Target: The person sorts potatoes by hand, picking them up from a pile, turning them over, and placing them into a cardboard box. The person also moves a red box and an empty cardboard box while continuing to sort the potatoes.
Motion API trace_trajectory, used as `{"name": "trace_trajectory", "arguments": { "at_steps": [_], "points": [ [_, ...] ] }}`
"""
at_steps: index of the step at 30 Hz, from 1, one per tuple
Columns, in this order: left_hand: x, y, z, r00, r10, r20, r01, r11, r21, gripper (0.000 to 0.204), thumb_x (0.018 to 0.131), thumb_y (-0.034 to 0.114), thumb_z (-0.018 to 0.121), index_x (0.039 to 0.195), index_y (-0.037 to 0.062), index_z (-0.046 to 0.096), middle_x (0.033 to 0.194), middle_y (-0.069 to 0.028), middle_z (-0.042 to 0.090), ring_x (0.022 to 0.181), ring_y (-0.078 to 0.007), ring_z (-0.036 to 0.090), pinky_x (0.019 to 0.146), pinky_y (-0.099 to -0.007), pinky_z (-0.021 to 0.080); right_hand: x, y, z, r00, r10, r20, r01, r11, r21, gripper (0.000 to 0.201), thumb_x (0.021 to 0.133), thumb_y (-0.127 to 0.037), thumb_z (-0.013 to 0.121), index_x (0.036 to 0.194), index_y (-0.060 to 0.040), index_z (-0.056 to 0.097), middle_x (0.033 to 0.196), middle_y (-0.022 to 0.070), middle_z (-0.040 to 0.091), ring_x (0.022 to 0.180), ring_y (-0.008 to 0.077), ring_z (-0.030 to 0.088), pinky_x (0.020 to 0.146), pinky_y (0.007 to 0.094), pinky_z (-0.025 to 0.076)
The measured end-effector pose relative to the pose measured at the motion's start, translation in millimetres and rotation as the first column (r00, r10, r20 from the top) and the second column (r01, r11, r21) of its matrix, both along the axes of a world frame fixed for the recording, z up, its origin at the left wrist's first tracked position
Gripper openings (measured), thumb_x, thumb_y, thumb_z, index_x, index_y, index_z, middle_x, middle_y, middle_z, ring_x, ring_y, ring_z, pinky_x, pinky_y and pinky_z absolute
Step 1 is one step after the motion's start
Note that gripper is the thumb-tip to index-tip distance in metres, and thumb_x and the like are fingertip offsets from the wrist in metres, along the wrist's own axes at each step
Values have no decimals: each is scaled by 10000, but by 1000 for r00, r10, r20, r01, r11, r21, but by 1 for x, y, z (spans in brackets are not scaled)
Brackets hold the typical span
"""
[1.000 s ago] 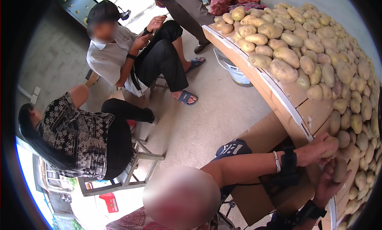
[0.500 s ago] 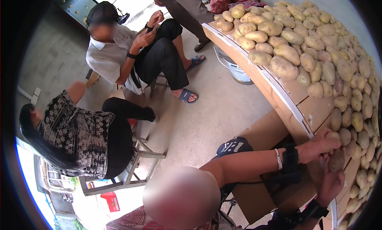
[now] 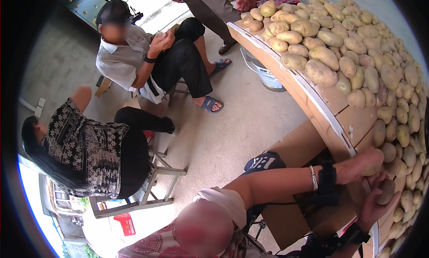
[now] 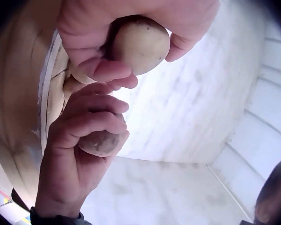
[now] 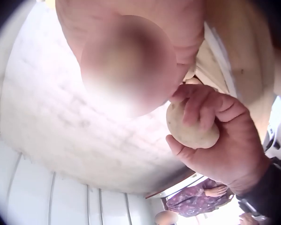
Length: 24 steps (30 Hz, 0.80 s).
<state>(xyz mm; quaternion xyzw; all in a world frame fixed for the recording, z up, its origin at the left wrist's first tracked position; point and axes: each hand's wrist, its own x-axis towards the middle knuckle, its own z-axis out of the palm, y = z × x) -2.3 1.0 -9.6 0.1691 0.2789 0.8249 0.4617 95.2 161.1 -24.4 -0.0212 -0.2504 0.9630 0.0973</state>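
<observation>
The left wrist view showed us the left grip (image 4: 136, 8) round a smooth potato (image 4: 143, 45), partly hidden in the head view; the right grip (image 4: 68, 152) held a mottled potato (image 4: 100, 144).

We hold our left arm (image 3: 277, 185) out in front, the forearm bare. Our left grip (image 5: 229, 133) is curled round its load, fingers bent over and thumb opposite. Our right wrist (image 3: 363, 221) sits lower in the head view, and our right grip (image 4: 68, 157) curls round its own load, fingers folded over. Our two grips sit close together; whether their fingers touch, we cannot tell.
</observation>
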Motion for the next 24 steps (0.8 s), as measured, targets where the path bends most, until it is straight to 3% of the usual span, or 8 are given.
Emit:
{"name": "trace_trajectory", "arguments": {
  "at_steps": [2,4,5,7,9,12,18,24],
  "points": [
    [-1,-4,-2,1000,20,-22,-20,999,-38,386,860,463,467,1059,133,457,953,-12,540,836,-85,522,592,-236,418,3,4,-1,987,147,-71,-156,976,-152,569,920,-446,352,1296,-21,311,1184,170,442,1019,232,487,851,345,456],
    [5,-5,-2,999,53,3,-53,999,2,378,892,440,424,1134,150,439,996,-2,541,871,-90,518,624,-235,437,-1,4,-9,990,134,-35,-129,984,122,533,921,-440,355,1274,-41,354,1160,160,470,1011,215,491,808,326,469],
    [8,-11,9,984,160,73,-152,983,-99,374,909,429,395,1175,169,431,1020,11,537,890,-82,506,656,-242,453,-4,-11,-1,998,-23,64,13,988,156,516,920,-438,358,1265,-55,373,1139,147,494,1027,226,491,797,347,473],
    [1,-16,6,980,153,128,-132,979,-155,315,911,395,406,1126,171,463,987,-2,566,843,-110,540,637,-250,460,-10,-18,12,983,174,-63,-182,971,-152,528,906,-438,372,1252,-39,386,1170,163,489,1077,300,474,853,404,455],
    [-5,-13,16,951,253,179,-204,945,-254,326,896,385,415,1091,136,495,949,-25,595,729,-124,558,580,-228,436,-13,-24,22,996,45,71,-36,991,-126,502,882,-376,406,1240,-24,384,1185,174,483,1118,322,461,918,417,413],
    [-4,-9,18,990,84,115,-65,984,-167,421,872,418,418,1054,57,534,919,-73,612,658,-132,535,564,-231,426,-2,-17,28,997,47,63,-34,980,-197,487,882,-350,393,1242,-22,383,1219,176,451,1123,319,455,943,459,378],
    [2,-4,20,966,159,202,-95,952,-290,395,872,406,394,1054,72,503,946,-119,622,652,-151,528,584,-249,415,2,-18,33,1000,14,12,-12,991,-132,459,876,-277,369,1248,-8,374,1228,191,437,1147,313,434,967,473,346],
    [-7,-8,15,991,109,83,-98,987,-129,468,871,445,364,1060,48,524,979,-140,600,638,-161,499,545,-239,392,0,-17,29,1000,26,3,-25,983,-182,437,888,-202,347,1260,27,351,1255,208,424,1184,313,410,1008,445,322]
  ]
}}
